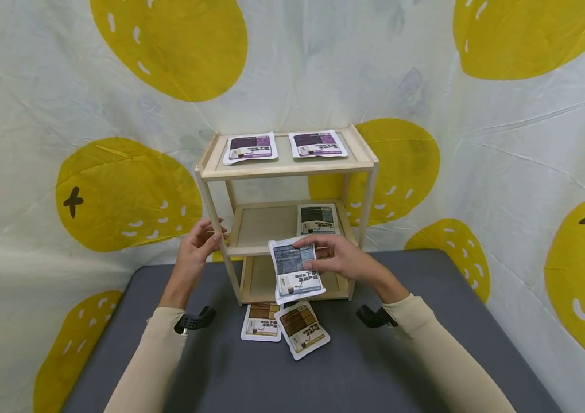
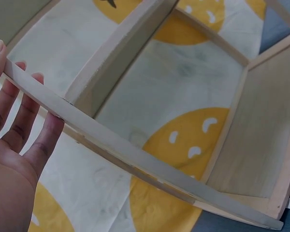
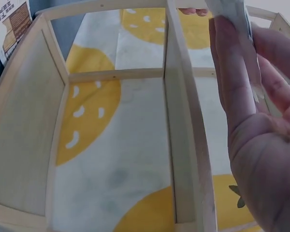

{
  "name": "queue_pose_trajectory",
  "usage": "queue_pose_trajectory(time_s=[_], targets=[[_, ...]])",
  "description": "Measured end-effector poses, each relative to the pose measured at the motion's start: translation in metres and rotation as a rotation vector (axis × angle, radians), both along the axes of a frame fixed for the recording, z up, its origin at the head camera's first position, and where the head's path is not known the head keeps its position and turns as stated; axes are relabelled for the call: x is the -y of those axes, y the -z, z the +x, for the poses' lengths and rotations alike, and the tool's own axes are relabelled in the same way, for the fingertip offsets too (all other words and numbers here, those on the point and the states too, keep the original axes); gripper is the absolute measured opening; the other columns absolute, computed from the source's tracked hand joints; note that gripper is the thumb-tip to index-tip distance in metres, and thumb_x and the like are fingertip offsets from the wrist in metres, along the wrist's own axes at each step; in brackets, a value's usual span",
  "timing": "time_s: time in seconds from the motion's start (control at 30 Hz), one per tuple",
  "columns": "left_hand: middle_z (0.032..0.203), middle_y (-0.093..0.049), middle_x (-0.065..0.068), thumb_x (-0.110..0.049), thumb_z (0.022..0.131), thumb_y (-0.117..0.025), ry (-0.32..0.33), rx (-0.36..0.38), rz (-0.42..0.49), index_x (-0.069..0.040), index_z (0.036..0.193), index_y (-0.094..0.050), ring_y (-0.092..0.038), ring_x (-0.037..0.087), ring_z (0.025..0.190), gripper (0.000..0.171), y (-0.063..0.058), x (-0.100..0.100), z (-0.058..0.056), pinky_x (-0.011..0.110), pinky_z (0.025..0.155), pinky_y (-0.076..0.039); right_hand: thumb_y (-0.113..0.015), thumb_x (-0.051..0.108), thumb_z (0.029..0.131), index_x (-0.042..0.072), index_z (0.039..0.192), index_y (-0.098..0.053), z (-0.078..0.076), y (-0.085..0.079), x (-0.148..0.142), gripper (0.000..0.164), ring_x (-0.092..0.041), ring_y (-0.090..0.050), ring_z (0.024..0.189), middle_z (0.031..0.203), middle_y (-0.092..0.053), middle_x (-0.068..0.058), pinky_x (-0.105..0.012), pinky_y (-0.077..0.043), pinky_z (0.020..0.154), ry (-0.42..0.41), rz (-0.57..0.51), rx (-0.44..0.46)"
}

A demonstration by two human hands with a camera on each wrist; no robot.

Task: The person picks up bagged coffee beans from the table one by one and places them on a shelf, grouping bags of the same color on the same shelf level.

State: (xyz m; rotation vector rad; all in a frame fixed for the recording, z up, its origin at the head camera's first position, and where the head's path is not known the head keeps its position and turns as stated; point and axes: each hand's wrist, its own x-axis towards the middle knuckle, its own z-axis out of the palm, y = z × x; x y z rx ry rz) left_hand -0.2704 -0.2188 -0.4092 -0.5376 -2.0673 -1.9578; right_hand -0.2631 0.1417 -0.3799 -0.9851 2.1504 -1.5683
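Right hand [image 1: 344, 259] pinching blue-labelled pouch [image 1: 289, 278] before wooden shelf [image 1: 266, 226], left hand [image 1: 194, 252] gripping shelf's left post [image 1: 212, 209], brown-labelled pouches [image 1: 302, 331] at shelf's foot

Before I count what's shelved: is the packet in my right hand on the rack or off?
Off: the right hand grips the packet in front of the middle shelf.

Packet [image 1: 292, 278]: flat, white-edged, blue-grey print above white lower band; held up, face to head camera, tilted slightly left, in front of rack's lower half. Rack [image 1: 266, 226]: pale wood, three tiers, upright on desk [image 1: 251, 378].
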Motion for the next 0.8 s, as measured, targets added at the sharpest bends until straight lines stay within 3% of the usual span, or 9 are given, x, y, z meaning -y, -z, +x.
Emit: queue_pose_trajectory(time_s=[0.13,0.33,0.6,0.8], targets=[[0.122,-0.058,0.027,-0.015,0.103,-0.060,0.000,0.002,0.002,-0.004,0.141,-0.053,-0.066,0.026,0.108,0.040,0.001,0.000,0.000,0.027,0.088,-0.056,-0.073,0.009,0.094,0.008,0.136,-0.062,-0.004,-0.005,0.004,0.043,-0.026,-0.071,0.097,0.129,-0.062,-0.016,-0.035,-0.061,0.078,0.046,-0.042,0.007],[0.119,-0.060,0.022,-0.015,0.103,-0.060,0.009,0.002,0.018,-0.007,0.140,-0.055,-0.066,0.024,0.107,0.038,0.001,0.000,0.001,0.027,0.089,-0.057,-0.071,0.008,0.096,0.011,0.142,-0.057,-0.012,-0.011,0.008,0.049,-0.025,-0.068,0.099,0.134,-0.060,-0.014,-0.034,-0.060,0.082,0.044,-0.076,-0.006],[0.121,-0.059,0.025,-0.015,0.103,-0.059,0.001,0.012,0.013,-0.005,0.141,-0.054,-0.066,0.026,0.108,0.039,0.000,-0.001,0.002,0.027,0.089,-0.056,-0.070,0.016,0.097,0.020,0.144,-0.057,-0.024,-0.016,0.013,0.049,-0.024,-0.062,0.085,0.132,-0.061,-0.009,-0.033,-0.057,0.079,0.070,-0.043,-0.065],[0.118,-0.060,0.020,-0.017,0.103,-0.061,-0.008,0.013,0.015,-0.004,0.140,-0.054,-0.065,0.029,0.107,0.040,0.000,-0.001,0.001,0.026,0.089,-0.057,-0.070,0.018,0.097,0.020,0.146,-0.056,-0.035,-0.021,0.020,0.051,-0.027,-0.064,0.106,0.145,-0.054,-0.005,-0.043,-0.058,0.090,0.054,-0.047,-0.033]])
